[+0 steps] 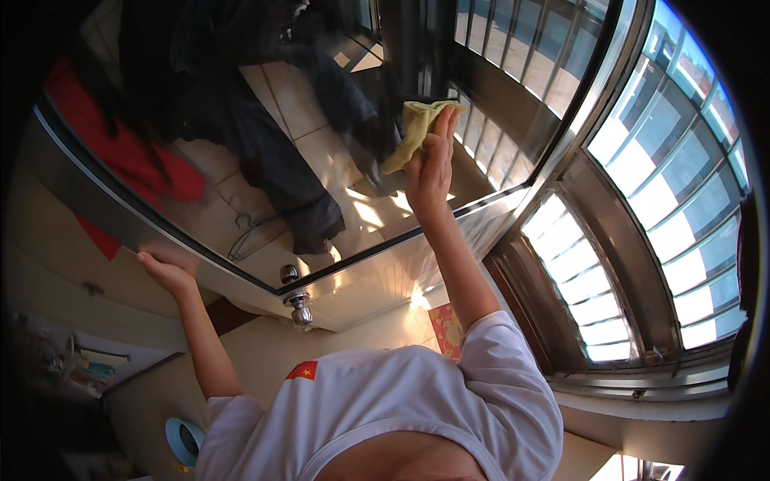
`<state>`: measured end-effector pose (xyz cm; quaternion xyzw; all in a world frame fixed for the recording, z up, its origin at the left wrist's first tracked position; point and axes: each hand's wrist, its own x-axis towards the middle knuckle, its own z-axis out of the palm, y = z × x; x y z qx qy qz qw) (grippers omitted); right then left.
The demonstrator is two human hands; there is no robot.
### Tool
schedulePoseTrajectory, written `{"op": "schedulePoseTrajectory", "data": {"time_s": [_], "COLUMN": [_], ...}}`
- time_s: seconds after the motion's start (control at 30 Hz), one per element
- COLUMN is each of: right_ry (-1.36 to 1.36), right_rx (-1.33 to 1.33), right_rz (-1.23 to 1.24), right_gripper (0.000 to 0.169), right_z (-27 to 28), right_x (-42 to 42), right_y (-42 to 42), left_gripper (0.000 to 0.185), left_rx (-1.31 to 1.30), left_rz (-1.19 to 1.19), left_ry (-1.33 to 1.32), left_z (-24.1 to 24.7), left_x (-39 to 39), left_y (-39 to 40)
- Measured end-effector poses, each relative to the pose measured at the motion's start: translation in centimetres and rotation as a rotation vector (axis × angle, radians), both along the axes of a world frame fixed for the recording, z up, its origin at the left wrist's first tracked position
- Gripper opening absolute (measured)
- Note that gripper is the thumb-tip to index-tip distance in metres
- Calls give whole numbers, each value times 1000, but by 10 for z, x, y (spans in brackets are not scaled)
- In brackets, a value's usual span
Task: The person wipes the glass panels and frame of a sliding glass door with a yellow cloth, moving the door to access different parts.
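My right hand (431, 165) presses a folded pale yellow-green cloth (418, 129) against the glass pane (373, 228) of a metal-framed door, its fingers pointing up the pane. Lower at the left, my left hand (166, 272) holds the edge of the door's metal frame (198, 264); some of its fingers are hidden. Between my two arms, a shiny round door knob (301, 309) sticks out beside the corner of the glass. The light lower panel (373, 288) of the door lies below the pane.
Barred windows (674, 180) let in strong light at the right. Dark trousers (271, 162), a red cloth (174, 174) and a wire hanger (243, 234) show in the glass. A patterned red mat (446, 327) lies on the floor; a light-blue basin (180, 439) stands lower left.
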<state>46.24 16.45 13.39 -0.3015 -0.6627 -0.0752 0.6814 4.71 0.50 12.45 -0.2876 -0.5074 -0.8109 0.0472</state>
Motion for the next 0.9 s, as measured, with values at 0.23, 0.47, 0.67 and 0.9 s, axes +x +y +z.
{"op": "schedulePoseTrajectory", "data": {"time_s": [0.23, 0.47, 0.67, 0.9], "right_ry": [-518, 70, -48, -319], "right_rx": [71, -207, 54, 135], "right_rz": [41, -193, -99, -110], "right_gripper": [26, 55, 16, 20], "right_z": [-34, -12, 20, 14], "right_x": [14, 95, -24, -11], "right_y": [-14, 48, -2, -4], "left_gripper": [55, 54, 52, 59], "left_rx": [-32, -16, -25, -9], "left_rz": [28, 43, 5, -19], "left_ry": [44, 17, 25, -3], "left_z": [-3, 6, -1, -1], "left_x": [-9, 11, 0, 2], "left_y": [-2, -1, -1, 3]}}
